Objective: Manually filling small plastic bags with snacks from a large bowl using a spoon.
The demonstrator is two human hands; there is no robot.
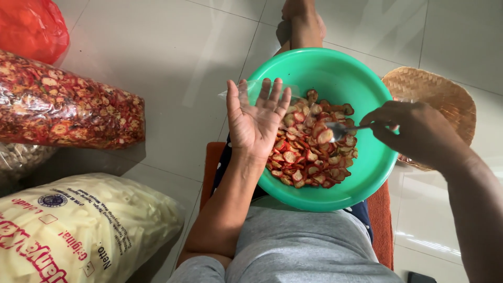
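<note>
Round green plastic basin (pixel 361 173) on the lap, heap of thin red-edged chips (pixel 309 147) inside, right hand (pixel 414 131) grasping a metal spoon (pixel 340 130) loaded with chips, left hand (pixel 257 120) spread flat under a small clear plastic bag (pixel 251 90), just left of the chips, woven straw lid (pixel 440 91) behind the right hand.
</note>
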